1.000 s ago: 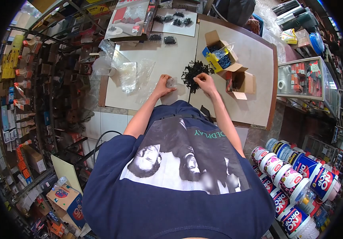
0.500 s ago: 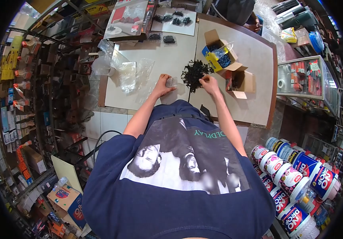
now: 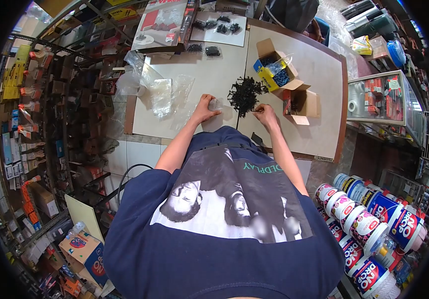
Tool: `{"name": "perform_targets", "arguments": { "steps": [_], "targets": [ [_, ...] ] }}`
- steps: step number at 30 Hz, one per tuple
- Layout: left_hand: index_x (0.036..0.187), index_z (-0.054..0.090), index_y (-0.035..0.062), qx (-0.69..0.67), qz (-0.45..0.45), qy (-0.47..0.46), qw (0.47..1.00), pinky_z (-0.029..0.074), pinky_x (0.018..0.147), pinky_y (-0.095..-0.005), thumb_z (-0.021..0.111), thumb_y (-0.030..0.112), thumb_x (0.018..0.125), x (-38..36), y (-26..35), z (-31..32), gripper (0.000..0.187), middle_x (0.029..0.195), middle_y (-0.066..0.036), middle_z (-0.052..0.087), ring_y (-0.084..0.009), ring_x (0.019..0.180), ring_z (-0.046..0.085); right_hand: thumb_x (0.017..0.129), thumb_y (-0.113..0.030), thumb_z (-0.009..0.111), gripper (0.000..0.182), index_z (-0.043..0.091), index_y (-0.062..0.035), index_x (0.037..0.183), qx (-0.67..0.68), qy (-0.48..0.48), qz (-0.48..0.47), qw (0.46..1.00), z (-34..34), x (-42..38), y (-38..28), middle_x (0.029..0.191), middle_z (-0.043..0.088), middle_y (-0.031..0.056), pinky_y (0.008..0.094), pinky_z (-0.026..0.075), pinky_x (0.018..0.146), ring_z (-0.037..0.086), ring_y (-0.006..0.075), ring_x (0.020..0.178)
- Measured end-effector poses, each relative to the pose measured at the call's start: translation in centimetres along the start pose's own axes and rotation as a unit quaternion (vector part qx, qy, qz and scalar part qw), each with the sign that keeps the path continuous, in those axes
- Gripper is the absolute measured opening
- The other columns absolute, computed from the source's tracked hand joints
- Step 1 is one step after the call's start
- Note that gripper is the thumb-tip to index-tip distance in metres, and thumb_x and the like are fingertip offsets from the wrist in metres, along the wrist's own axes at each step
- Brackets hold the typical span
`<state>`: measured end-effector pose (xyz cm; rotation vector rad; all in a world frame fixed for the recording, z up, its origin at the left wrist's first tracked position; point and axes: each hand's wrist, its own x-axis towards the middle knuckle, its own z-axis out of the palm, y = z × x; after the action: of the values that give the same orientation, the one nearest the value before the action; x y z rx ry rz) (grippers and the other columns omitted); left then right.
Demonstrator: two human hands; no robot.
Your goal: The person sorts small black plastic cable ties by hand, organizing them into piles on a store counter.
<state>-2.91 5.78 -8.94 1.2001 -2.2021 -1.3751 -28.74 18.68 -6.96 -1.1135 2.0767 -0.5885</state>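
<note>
My left hand (image 3: 206, 108) pinches a small clear plastic bag (image 3: 216, 105) near the table's front edge. Just right of the bag lies a heap of small black pieces (image 3: 244, 95), like screws. My right hand (image 3: 266, 115) is at the heap's lower right side, its fingertips pinched at a small dark piece. More clear bags (image 3: 181, 92) lie flat on the table left of my left hand, beside a stack of clear bags (image 3: 161, 97).
Two open cardboard boxes, one yellow and blue (image 3: 275, 74), the other red and brown (image 3: 299, 103), stand right of the heap. Filled small bags (image 3: 213, 51) lie at the back, near a large box (image 3: 160, 25). A co-worker's hand (image 3: 316, 31) shows beyond the table.
My right hand has drawn slightly down, away from the heap's right side. My left hand stays almost in place with the bag.
</note>
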Motion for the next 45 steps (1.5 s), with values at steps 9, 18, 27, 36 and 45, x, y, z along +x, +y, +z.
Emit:
{"name": "perform_targets", "arguments": {
  "steps": [9, 18, 27, 36, 45],
  "targets": [
    [0.105, 0.052, 0.0027, -0.005, -0.010, 0.020, 1.000, 0.044, 0.091, -0.0357, 0.080, 0.022, 0.060, 0.2, -0.1, 0.4, 0.056, 0.112, -0.016, 0.046, -0.0303, 0.104, 0.050, 0.073, -0.018, 0.068, 0.021, 0.065, -0.0004, 0.083, 0.056, 0.042, 0.001, 0.998, 0.0, 0.5, -0.1, 0.076, 0.065, 0.0128, 0.0327, 0.049, 0.066, 0.063, 0.0221, 0.070],
    [0.111, 0.053, 0.0005, 0.037, 0.017, -0.026, 0.999, 0.043, 0.089, -0.0364, 0.076, 0.035, 0.065, 3.1, 1.8, -0.4, 0.061, 0.105, -0.018, 0.055, -0.0331, 0.102, 0.052, 0.079, -0.021, 0.066, 0.023, 0.064, 0.0006, 0.086, 0.112, -0.059, -0.127, 0.984, -0.3, 0.9, -11.8, 0.075, 0.064, 0.0075, 0.0265, 0.047, 0.066, 0.059, 0.0118, 0.071],
    [0.109, 0.054, 0.0035, 0.203, 0.125, 0.098, 0.966, 0.033, 0.099, -0.0438, 0.072, 0.044, 0.069, 2.4, 0.0, 0.8, 0.060, 0.126, -0.014, 0.041, -0.0324, 0.120, 0.036, 0.077, -0.025, 0.066, 0.026, 0.064, 0.0002, 0.086, 0.115, -0.001, -0.029, 0.993, -0.3, 1.7, -5.0, 0.078, 0.066, 0.0125, 0.0305, 0.048, 0.067, 0.062, 0.0191, 0.072],
    [0.108, 0.055, 0.0043, 0.200, 0.119, 0.082, 0.969, 0.031, 0.101, -0.0451, 0.077, 0.040, 0.062, 2.1, -1.0, 0.6, 0.063, 0.131, -0.017, 0.035, -0.0352, 0.123, 0.031, 0.067, -0.024, 0.073, 0.039, 0.060, -0.0027, 0.098, 0.015, 0.034, 0.041, 0.998, -0.2, 0.2, 0.6, 0.095, 0.062, 0.0177, 0.0362, 0.047, 0.080, 0.059, 0.0270, 0.092],
    [0.113, 0.052, 0.0098, 0.122, -0.016, 0.046, 0.991, 0.045, 0.084, -0.0407, 0.078, 0.036, 0.062, 1.4, 0.7, 0.1, 0.063, 0.107, -0.015, 0.045, -0.0317, 0.100, 0.050, 0.067, -0.023, 0.074, 0.035, 0.064, -0.0013, 0.092, -0.052, 0.045, 0.015, 0.997, 0.6, 0.3, -0.8, 0.097, 0.064, 0.0180, 0.0362, 0.047, 0.082, 0.061, 0.0282, 0.092]
  ]
}}
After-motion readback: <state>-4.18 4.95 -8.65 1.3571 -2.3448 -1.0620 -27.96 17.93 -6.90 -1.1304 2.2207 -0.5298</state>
